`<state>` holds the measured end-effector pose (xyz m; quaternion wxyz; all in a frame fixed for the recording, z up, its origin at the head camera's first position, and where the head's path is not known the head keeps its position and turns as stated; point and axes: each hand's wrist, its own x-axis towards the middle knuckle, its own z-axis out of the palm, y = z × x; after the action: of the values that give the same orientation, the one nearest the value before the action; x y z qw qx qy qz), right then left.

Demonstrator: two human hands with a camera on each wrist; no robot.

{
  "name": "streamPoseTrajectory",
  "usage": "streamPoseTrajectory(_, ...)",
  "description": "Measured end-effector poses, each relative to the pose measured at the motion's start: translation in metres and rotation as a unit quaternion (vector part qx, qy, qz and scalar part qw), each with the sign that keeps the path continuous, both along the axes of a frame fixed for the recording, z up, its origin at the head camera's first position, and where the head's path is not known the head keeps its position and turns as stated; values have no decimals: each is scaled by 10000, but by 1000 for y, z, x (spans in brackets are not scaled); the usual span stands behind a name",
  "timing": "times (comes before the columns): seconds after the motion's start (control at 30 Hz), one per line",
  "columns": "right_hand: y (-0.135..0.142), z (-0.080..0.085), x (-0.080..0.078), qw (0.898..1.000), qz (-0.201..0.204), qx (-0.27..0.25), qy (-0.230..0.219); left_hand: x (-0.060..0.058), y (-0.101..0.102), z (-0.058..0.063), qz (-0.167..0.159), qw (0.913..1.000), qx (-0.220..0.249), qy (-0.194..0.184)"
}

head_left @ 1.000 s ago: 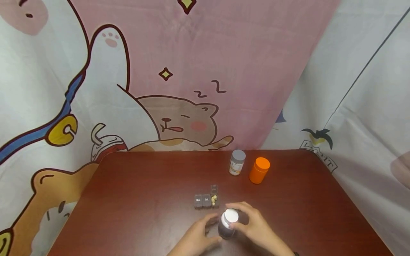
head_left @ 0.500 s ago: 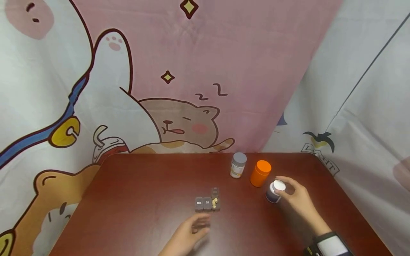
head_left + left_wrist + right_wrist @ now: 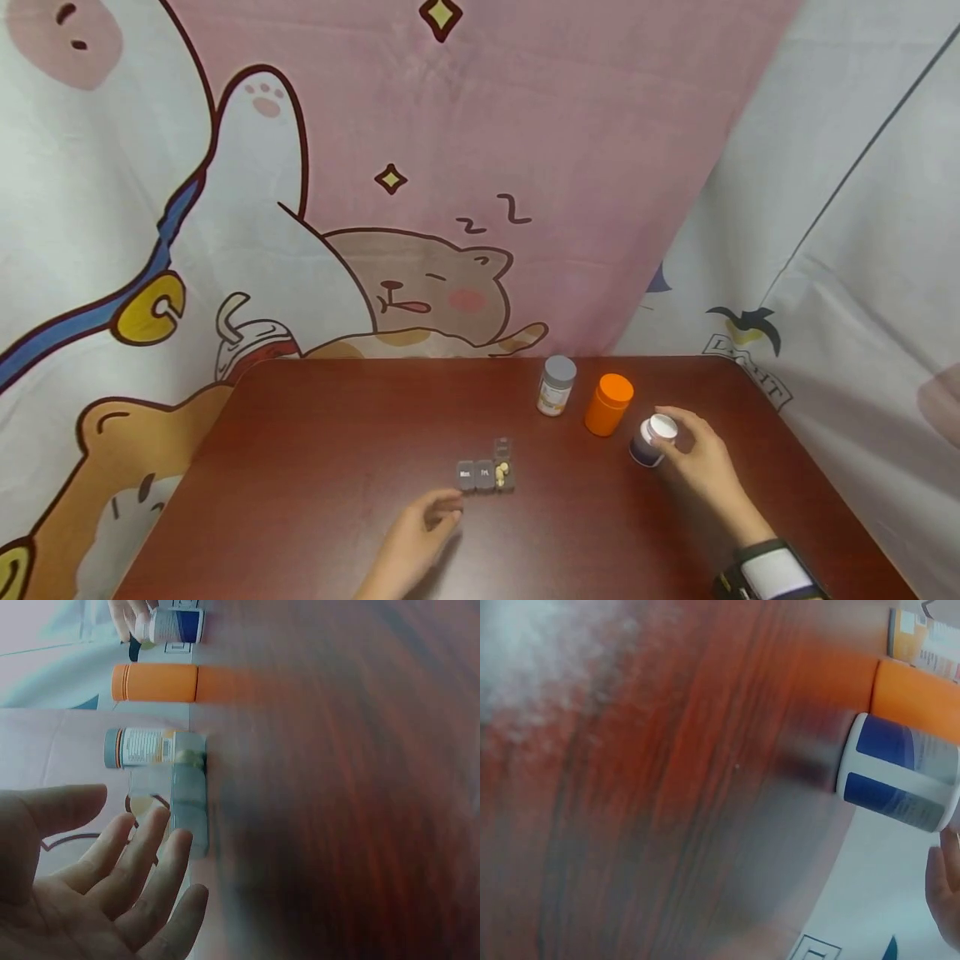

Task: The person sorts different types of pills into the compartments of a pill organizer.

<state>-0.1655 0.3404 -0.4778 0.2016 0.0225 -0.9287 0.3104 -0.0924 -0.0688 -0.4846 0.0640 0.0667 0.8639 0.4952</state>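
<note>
Blue-and-white pill bottle (image 3: pixel 647 449), white cap (image 3: pixel 663 426), one. Location: right of the head view, just beside the orange bottle (image 3: pixel 608 407). Held near the cap between thumb and fingers of the right hand (image 3: pixel 707 467). Contact of its base with the surface (image 3: pixel 300 475): cannot be told.

Step in hand, as judged: placing this bottle at the end of a slanting row with the orange bottle and the grey-capped bottle (image 3: pixel 556 387). Next move, as judged: settle the base flat, then loosen the grip without tipping; the orange bottle is close enough to be knocked.

Grey pill organiser (image 3: pixel 484 476), one. Lower middle of the head view; three compartments, two lids down, the right-hand lid raised, pale yellow pills (image 3: pixel 502 473) inside. Lowering that lid probably remains to be done.

Left hand (image 3: pixel 414 533): lower centre, near the organiser; holds nothing, fingers loosely bent, thumb apart.

Right hand: reaches in from the lower right, wrist device (image 3: pixel 777 575) on the forearm end, fingertips at the cap's far and near sides.
</note>
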Motion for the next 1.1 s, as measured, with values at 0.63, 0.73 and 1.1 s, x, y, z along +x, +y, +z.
streamPoseTrajectory(0.63,-110,-13,15,9852,1634,510,67,-37,8,-6,97,9602,-2459,1320)
streamPoseTrajectory(0.73,-130,-13,12,9768,1967,566,-624,-42,15,-6,-102,9533,-2569,1583)
streamPoseTrajectory(1.1,-179,-4,-1,9612,2476,482,-1117,-54,27,-3,-715,9291,-2975,2077)
